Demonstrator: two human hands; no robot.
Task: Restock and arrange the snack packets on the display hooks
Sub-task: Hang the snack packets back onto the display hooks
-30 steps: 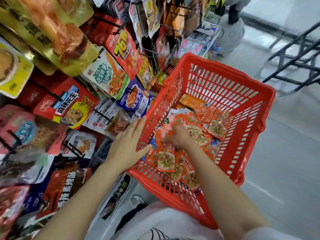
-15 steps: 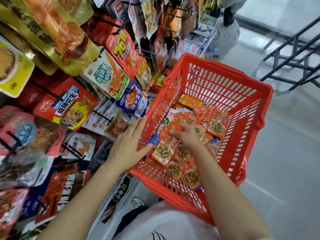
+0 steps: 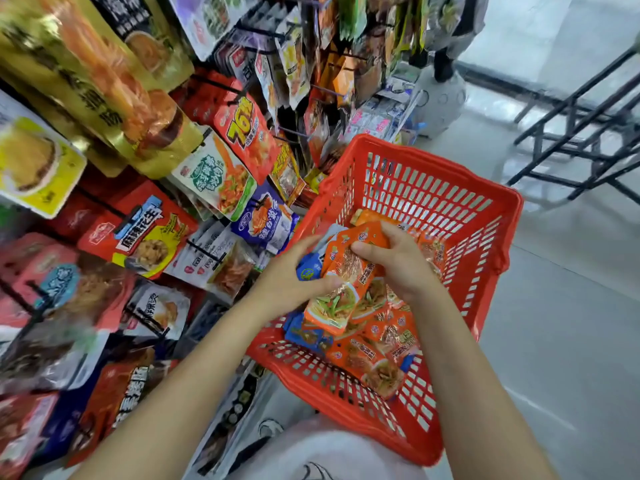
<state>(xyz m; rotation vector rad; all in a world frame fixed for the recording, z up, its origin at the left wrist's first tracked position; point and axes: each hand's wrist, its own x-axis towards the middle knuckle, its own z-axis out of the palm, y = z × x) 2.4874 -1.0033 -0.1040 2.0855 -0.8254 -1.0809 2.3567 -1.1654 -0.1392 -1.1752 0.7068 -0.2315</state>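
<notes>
I see the orange snack packets [image 3: 341, 289] bunched together just above the red basket [image 3: 450, 216], lifted off the loose pile of packets [image 3: 377, 355] that lies on the basket floor. The front one shows green vegetables on a shiny printed face, and at least one more orange packet sits behind it. My right hand [image 3: 398, 265] grasps the top of the bunch, fingers curled over the upper edge and thumb pressed on the front. My left hand [image 3: 294, 278] comes in from the basket's left rim and pinches the bunch at its left side, fingers curled round it; a small blue packet [image 3: 308, 268] peeks out between that hand and the orange ones, and I cannot tell whether it is held too.

The pile below is mostly orange packets of the same kind, with a few blue ones [image 3: 304, 336] near the basket's near-left corner. The basket touches the display rack on its left.

On that rack, snack bags hang from black display hooks [image 3: 204, 249]: a blue-and-white bag [image 3: 266, 220] just beside the basket rim, a green-and-white bag [image 3: 218, 174] above it, a red bag marked 76 [image 3: 246, 133], and a red peanut bag [image 3: 145, 233] further left. To the right lies the pale floor [image 3: 554, 323], with a black metal frame [image 3: 585, 123] well apart from the basket.
</notes>
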